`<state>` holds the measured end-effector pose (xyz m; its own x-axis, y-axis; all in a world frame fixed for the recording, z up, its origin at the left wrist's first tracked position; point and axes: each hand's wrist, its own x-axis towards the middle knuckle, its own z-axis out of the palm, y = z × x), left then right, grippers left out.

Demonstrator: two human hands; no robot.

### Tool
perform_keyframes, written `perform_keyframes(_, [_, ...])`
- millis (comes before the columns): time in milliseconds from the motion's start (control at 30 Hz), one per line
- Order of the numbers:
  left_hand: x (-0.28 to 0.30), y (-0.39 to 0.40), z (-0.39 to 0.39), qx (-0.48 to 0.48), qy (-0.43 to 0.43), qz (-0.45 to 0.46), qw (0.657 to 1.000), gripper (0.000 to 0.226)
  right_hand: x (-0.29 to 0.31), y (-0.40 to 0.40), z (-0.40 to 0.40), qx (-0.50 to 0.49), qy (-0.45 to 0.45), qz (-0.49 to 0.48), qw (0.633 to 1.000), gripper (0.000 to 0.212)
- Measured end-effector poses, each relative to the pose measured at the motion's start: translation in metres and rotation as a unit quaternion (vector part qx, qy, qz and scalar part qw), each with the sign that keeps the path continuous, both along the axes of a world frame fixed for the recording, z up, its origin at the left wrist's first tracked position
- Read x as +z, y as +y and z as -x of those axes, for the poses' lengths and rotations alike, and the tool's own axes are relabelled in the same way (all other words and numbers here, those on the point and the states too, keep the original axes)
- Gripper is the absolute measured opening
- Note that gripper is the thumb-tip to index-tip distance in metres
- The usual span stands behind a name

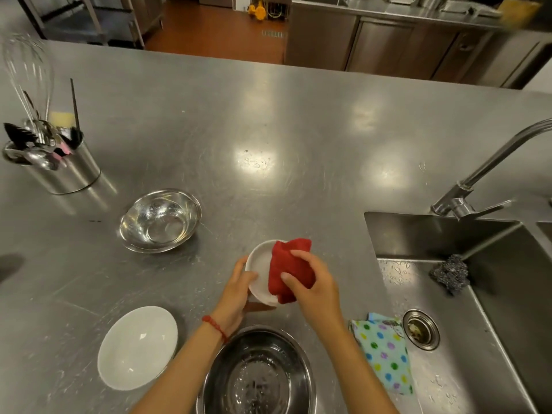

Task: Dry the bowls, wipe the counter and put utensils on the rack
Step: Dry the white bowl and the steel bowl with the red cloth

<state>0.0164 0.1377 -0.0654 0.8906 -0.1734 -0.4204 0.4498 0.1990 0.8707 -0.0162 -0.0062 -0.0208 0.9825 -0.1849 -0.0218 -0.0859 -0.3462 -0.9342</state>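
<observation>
My left hand point(239, 289) grips a small white bowl point(260, 271) by its near rim, holding it tilted above the steel counter point(268, 130). My right hand point(313, 282) clutches a folded red cloth point(288, 264) and presses it into the bowl. A larger white bowl point(137, 348) sits on the counter at the near left. A wet steel bowl point(159, 219) stands further back on the left. A big wet steel bowl point(257, 375) lies closest to me, partly under my forearms.
A steel utensil holder point(64, 165) with a whisk, spoons and tongs stands at the far left. At the right is a sink point(493, 294) with a faucet point(484, 174), a steel scourer point(449, 273) and a dotted cloth point(385, 354) on its edge.
</observation>
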Motion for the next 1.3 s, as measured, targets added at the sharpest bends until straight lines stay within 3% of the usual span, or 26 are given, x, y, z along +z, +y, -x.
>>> perform_keyframes(200, [0.016,-0.009,0.007,-0.008,-0.098,-0.089,0.991,0.028,-0.005,0.019,-0.005,0.073,-0.033,0.276,0.958,0.041])
perform_keyframes(300, [0.025,-0.009,0.009,0.012,-0.134,-0.119,0.984,0.029,-0.001,0.023,-0.008,0.044,0.053,0.224,0.972,0.033])
perform_keyframes(400, [0.027,-0.013,0.017,0.031,-0.130,-0.126,0.983,0.025,0.004,0.016,-0.014,0.133,0.115,0.202,0.963,0.036])
perform_keyframes(500, [0.028,-0.018,0.024,0.030,-0.130,-0.118,0.984,0.023,0.007,0.013,-0.012,0.164,0.103,0.121,0.974,0.036])
perform_keyframes(600, [0.031,-0.019,0.027,0.014,-0.150,-0.136,0.979,0.023,0.002,0.025,-0.001,0.084,0.053,0.079,0.992,0.034])
perform_keyframes(733, [0.033,-0.018,0.030,0.020,-0.165,-0.148,0.975,0.026,0.004,0.037,0.002,0.018,0.017,0.214,0.977,0.043])
perform_keyframes(867, [0.036,-0.023,0.029,0.044,-0.163,-0.160,0.973,0.029,0.012,0.035,-0.001,0.027,0.134,0.315,0.939,0.045])
perform_keyframes(933, [0.032,-0.025,0.033,0.050,-0.153,-0.168,0.973,0.031,0.014,0.027,-0.003,0.083,0.170,0.274,0.943,0.036])
perform_keyframes(1033, [0.023,-0.024,0.037,0.042,-0.134,-0.155,0.978,0.028,0.014,0.014,-0.003,0.149,0.176,0.105,0.967,0.032])
perform_keyframes(1167, [0.010,-0.021,0.038,0.029,-0.142,-0.174,0.974,0.017,0.005,0.016,0.006,0.058,0.145,-0.076,0.985,0.030])
perform_keyframes(1300, [-0.005,-0.013,0.030,0.061,-0.145,-0.229,0.961,0.016,0.003,0.001,0.007,-0.050,0.091,-0.087,0.991,0.032])
